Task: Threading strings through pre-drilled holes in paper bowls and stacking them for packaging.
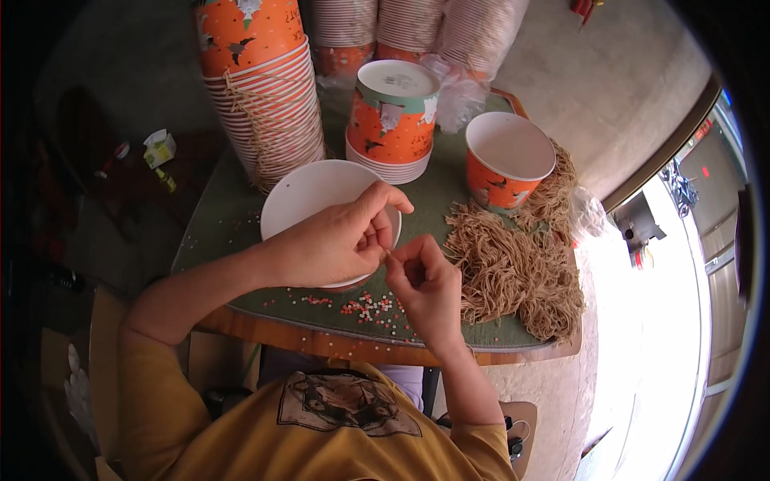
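Observation:
My left hand (345,236) reaches across the near side of an upright paper bucket (309,188) with a white inside. Its fingers are curled, with thumb and fingertips pinched in front of the bucket's rim. Touching or almost touching them are the pinched fingertips of my right hand (425,289). Whatever lies between the fingertips is too small to make out. Right of my right hand spreads a heap of tan string (513,272). Small white and orange dots (373,309) are scattered on the green tabletop (233,232) below my hands.
An orange patterned paper bucket (509,164) stands upright by the string. Upside-down buckets (393,120) are nested behind my hands. A tall stack of buckets (261,104), with string draped over it, leans at the left. More wrapped stacks (409,28) stand at the back.

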Action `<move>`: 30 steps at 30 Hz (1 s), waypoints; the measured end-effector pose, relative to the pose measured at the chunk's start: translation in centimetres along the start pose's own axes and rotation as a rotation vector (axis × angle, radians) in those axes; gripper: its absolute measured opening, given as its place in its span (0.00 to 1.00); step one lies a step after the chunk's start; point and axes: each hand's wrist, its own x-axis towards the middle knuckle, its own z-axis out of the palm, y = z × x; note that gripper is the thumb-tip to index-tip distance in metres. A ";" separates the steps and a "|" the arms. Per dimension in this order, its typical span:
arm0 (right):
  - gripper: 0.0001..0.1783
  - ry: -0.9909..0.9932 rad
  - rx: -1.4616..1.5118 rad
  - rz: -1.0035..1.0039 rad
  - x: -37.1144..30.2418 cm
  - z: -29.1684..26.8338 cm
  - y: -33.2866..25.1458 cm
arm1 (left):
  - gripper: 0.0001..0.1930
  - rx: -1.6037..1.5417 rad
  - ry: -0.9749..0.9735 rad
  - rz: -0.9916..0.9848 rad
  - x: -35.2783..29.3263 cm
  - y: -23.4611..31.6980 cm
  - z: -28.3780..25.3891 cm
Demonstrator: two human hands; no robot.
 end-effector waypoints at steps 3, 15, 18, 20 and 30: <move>0.05 0.018 0.070 0.014 -0.1 0.4 0.0 | 0.23 -0.073 -0.017 0.005 -0.1 -0.4 -0.2; 0.04 0.031 0.227 0.044 -0.3 1.1 0.4 | 0.22 -0.089 -0.032 -0.044 -0.5 -0.7 -0.4; 0.04 0.029 0.201 0.039 -0.4 1.0 0.8 | 0.22 -0.072 -0.053 -0.049 -0.6 -1.3 -0.3; 0.05 0.028 0.160 0.036 -0.6 0.9 1.0 | 0.21 -0.115 -0.048 -0.054 -0.7 -1.5 -0.2; 0.07 -0.009 0.398 0.164 -1.5 0.9 0.7 | 0.26 -0.113 -0.010 -0.018 -0.1 -1.9 0.6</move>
